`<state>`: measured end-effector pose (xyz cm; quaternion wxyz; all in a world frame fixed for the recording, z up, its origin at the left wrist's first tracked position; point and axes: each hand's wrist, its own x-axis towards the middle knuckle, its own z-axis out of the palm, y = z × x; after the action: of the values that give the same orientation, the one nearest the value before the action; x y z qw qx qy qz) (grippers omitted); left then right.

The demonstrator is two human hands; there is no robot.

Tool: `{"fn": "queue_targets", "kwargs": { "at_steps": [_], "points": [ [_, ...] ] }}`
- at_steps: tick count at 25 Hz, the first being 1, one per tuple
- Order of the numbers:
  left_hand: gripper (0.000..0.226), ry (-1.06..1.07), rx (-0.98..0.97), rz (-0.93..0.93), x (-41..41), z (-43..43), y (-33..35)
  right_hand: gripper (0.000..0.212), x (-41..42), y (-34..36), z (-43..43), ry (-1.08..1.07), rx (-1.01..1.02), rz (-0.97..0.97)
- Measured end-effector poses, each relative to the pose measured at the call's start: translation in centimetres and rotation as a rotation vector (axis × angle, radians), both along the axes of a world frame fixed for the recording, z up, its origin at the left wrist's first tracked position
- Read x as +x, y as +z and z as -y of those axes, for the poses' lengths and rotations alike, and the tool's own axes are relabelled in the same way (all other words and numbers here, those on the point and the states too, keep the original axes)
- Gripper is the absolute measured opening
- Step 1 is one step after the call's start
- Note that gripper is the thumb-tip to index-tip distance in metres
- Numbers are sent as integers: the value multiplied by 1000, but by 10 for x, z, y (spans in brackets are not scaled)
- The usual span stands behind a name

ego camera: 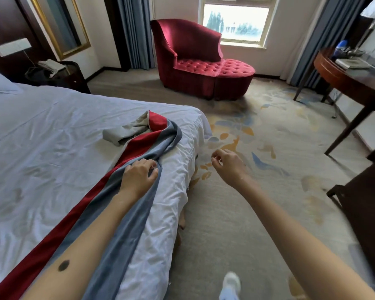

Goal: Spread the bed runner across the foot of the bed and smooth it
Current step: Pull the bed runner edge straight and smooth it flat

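The bed (52, 126) spreads out to the left of both hands, its white sheet creased, and its foot edge runs under the left forearm. The patterned carpet (247, 213) lies below and beyond the right hand, with a red chaise (195, 61) well ahead of both hands by the window and a dark wooden surface (351, 79) far off to the right. The bed runner (143, 146), red and grey with a pale lining, lies along the foot of the bed in a narrow, twisted band. Ahead of the left hand its far end is heaped and folded back on itself short of the corner, so it looks only part spread. The left hand (139, 176) rests on the grey side with fingers curled into a fold, gripping the cloth, probably to drag that end towards the corner and untwist it. The right hand (227, 163) hangs in the air past the bed edge, fingers loosely curled and holding nothing, seemingly poised to take the other edge. A white shoe (231, 284) shows on the carpet under the right forearm
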<state>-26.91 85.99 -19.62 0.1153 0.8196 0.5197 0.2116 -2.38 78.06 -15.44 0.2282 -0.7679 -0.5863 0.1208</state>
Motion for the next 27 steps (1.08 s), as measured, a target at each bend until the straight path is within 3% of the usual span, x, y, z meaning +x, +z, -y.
{"fn": "queue_targets", "kwargs": {
  "at_steps": [11, 20, 27],
  "points": [
    [17, 370, -161, -15, 114, -194, -65, 25, 129, -45, -309, 380, -133, 101],
    [15, 673, -335, 14, 90, -293, -150, 24, 69, -112, -512, 698, -241, 124],
    [8, 789, -429, 3, 63, -357, -181, 22, 31, -162, -622, 801, -302, 163]
  ]
}}
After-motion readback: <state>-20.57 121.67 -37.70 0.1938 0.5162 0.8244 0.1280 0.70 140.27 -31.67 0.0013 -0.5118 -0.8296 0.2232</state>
